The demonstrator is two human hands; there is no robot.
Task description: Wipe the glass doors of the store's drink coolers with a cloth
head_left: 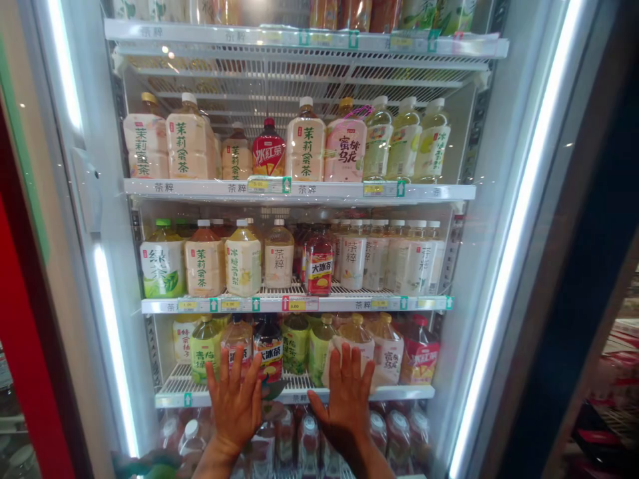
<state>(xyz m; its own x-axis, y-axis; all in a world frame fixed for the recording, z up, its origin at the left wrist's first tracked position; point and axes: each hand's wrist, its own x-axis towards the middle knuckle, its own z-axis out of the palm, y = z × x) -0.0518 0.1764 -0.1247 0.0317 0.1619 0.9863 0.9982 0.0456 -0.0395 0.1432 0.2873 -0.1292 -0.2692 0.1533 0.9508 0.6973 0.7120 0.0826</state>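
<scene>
My left hand (234,396) is raised with its fingers spread, in front of the lower shelf of a lit drinks cooler. It holds nothing and is nearest to a dark bottle with a black label (268,351) and a green-labelled bottle (203,349). To its right, my right hand (347,392) is also up, fingers apart, before a pale-labelled bottle with a yellow cap (358,326). A pale patch (330,356) shows behind its fingers; I cannot tell whether it is a cloth or a label. Reflections suggest glass before the shelves, but contact is unclear.
Several bottled teas stand on the middle shelf (294,304) and the upper shelf (299,191). More bottles (308,436) fill the bottom. Bright light strips (519,233) run down both sides. A red panel (30,319) edges the left.
</scene>
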